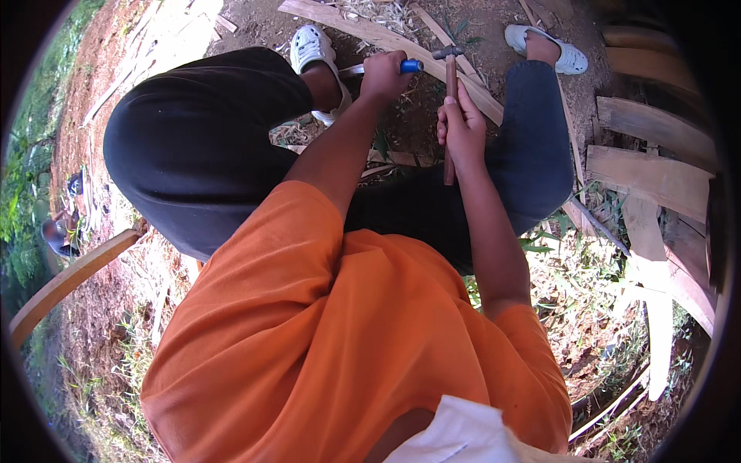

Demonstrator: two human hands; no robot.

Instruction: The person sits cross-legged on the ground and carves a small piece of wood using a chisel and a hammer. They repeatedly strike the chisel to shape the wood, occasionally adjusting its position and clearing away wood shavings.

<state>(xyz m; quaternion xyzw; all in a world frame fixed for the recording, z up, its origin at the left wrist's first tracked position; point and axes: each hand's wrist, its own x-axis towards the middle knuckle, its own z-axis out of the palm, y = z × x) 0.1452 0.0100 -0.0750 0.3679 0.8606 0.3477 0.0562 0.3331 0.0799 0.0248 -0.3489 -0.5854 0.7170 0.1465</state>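
My left hand (384,75) is clamped on the blue-handled tool (411,66), beside the lower edge of the long plank (386,38); my right hand (463,127) is wrapped round the hammer (450,158), its head just beside the blue end. Gripping appears complete; what work remains, I cannot tell

The left hand (384,75) grips a blue-handled tool (411,66), its metal shank pointing left. The right hand (463,127) holds a hammer (451,77) by its wooden handle, head near the tool's blue end. Beyond them a plank (386,35) lies slanting on the ground (405,119) between white clogs (310,46); boards (652,176) sit at right
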